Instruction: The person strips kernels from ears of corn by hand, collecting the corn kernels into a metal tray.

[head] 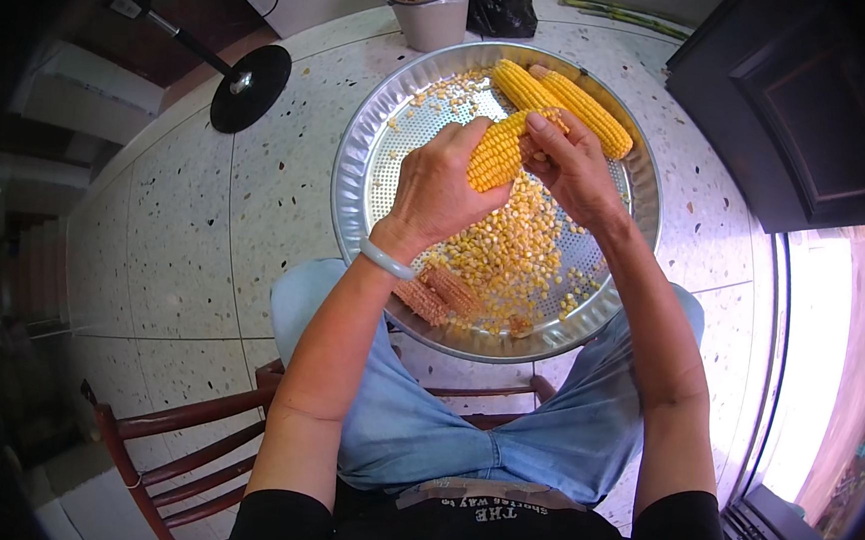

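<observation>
My left hand (442,188), with a pale bangle (387,258) at its wrist, grips a yellow ear of corn (494,158) above a round perforated metal tray (351,181). The fingers of my right hand (571,167) close around the far end of the same ear, where some kernels are off and bare cob shows. Beneath both hands lies a heap of loose kernels (518,234). Two whole ears, a nearer one (522,87) and a longer one (590,112), rest against the tray's far right side. Stripped cobs (442,295) lie at the near left rim.
Beyond the tray stand a lined waste bin (431,14) and a black plastic bag (502,5). Green stalks (623,14) lie by the wall. A round black stand base (251,88) is at left, a dark door (782,106) at right. A wooden chair (189,411) is near my left side.
</observation>
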Tool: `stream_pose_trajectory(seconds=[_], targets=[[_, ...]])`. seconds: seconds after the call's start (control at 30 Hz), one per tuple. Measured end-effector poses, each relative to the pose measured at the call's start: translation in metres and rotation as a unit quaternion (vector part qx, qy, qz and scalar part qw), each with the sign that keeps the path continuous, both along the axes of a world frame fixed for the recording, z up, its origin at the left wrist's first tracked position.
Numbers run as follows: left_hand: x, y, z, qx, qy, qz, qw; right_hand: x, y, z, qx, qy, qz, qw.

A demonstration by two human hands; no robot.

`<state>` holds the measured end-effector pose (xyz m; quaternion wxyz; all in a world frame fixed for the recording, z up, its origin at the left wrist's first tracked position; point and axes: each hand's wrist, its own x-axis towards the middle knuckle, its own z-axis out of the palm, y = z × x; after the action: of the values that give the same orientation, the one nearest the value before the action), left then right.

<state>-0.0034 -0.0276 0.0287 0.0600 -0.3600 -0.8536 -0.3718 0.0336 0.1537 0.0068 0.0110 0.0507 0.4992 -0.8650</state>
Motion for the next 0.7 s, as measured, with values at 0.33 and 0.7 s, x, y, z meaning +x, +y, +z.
stream_pose_trajectory(seconds=[0.33, 0.7], targets=[[-0.002, -0.002, -0.002, 0.007, 0.007, -0.001, 1.000, 0.002, 0.001, 0.004, -0.022, 0.003, 0.000, 1.000], [-0.003, -0.001, -0.002, 0.032, -0.053, -0.023, 0.998, 0.003, -0.001, 0.004, 0.025, 0.040, 0.003, 0.999]])
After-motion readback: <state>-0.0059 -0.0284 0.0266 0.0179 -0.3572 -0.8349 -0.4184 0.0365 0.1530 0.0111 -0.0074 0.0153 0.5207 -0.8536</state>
